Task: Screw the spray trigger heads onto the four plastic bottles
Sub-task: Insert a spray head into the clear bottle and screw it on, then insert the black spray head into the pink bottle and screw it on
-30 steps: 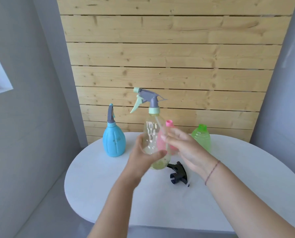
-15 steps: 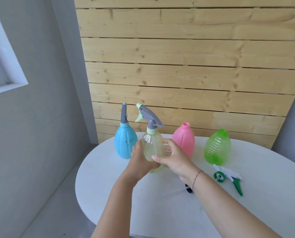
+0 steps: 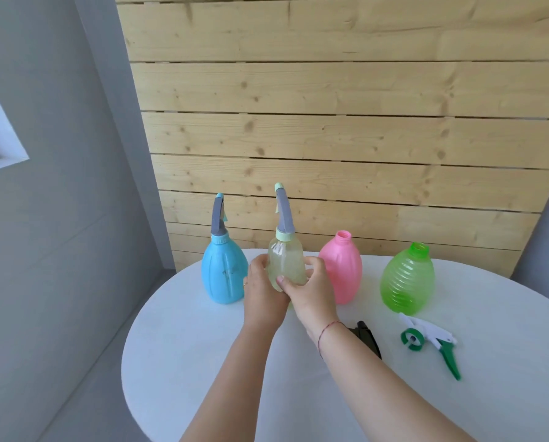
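I count two of four done: my left hand (image 3: 262, 290) and right hand (image 3: 311, 290) clasp the capped clear yellowish plastic bottle (image 3: 286, 261) beside the capped blue plastic bottle (image 3: 224, 272), while the pink plastic bottle (image 3: 343, 269) and ribbed green plastic bottle (image 3: 407, 282) stand open-necked, their black trigger head (image 3: 367, 338) and green-and-white trigger head (image 3: 429, 341) lying on the white desk (image 3: 506, 346).

Clear bottle brought down beside the blue one

I've lowered the clear bottle (image 3: 286, 262) from mid-air to just right of the blue bottle (image 3: 224, 272), its trigger head (image 3: 284, 215) swung away from me, my left hand (image 3: 262, 296) and right hand (image 3: 311, 293) wrapped lower round it.

left hand (image 3: 262, 298) + right hand (image 3: 311, 295) | both clasp clear bottle (image 3: 285, 261) | upright
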Demonstrator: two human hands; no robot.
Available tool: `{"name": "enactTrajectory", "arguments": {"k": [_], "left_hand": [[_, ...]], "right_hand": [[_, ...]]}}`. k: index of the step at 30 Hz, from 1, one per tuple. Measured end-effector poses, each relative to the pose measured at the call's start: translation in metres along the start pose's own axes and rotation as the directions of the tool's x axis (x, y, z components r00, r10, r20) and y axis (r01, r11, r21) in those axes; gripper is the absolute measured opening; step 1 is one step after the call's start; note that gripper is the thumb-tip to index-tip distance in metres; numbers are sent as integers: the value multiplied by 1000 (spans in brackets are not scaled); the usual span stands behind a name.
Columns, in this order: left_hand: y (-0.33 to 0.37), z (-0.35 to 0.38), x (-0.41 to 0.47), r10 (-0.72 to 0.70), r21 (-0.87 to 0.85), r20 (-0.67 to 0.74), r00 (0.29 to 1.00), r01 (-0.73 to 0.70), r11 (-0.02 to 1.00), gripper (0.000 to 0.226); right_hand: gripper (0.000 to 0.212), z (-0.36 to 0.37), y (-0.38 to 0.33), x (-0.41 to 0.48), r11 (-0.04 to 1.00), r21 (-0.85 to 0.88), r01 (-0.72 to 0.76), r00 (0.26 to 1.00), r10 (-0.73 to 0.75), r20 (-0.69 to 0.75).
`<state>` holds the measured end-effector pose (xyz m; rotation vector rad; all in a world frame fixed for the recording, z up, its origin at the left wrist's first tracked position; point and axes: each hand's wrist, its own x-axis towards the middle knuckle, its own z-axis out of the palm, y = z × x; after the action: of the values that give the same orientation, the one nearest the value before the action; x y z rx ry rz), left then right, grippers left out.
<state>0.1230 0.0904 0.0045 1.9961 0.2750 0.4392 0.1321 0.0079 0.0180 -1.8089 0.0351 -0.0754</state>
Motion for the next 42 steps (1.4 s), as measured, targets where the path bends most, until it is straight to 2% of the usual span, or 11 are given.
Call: {"name": "enactTrajectory", "arguments": {"k": [8,13,19,25,27,30,35,39,42], "left_hand": [[6,2,11,-23,-89,85,996,31,996,48],[3,1,12,-98,-74,156,983,111,991,67],[3,3,6,-122,-6,174,977,125,992,77],[11,0,-11,-74,119,84,994,64,991,71],[14,-4,-23,-29,145,-11,1000,31,989,73],[21,-8,-41,32,185,-124,992,-9,983,60],[33,-4,-68,84,257,49,995,-94,962,34],[40,12,-97,118,244,143,983,-151,958,23],[41,26,-110,108,305,221,969,-174,936,22]], "right_hand": [[53,6,1,13,998,-62,-28,1000,28,-3],[54,8,1,12,997,-52,-51,998,52,33],[54,8,1,7,993,-45,-110,992,112,61],[47,-1,-4,-8,990,-70,-120,984,128,121],[49,-16,-1,-21,991,-114,-69,986,85,145],[43,-54,6,-36,984,-174,-34,989,58,133],[10,-126,6,-42,988,-150,-22,1000,23,5],[19,-174,18,-50,989,-48,-142,984,136,-112],[17,-189,29,-52,983,-91,-160,982,150,-114]]}}
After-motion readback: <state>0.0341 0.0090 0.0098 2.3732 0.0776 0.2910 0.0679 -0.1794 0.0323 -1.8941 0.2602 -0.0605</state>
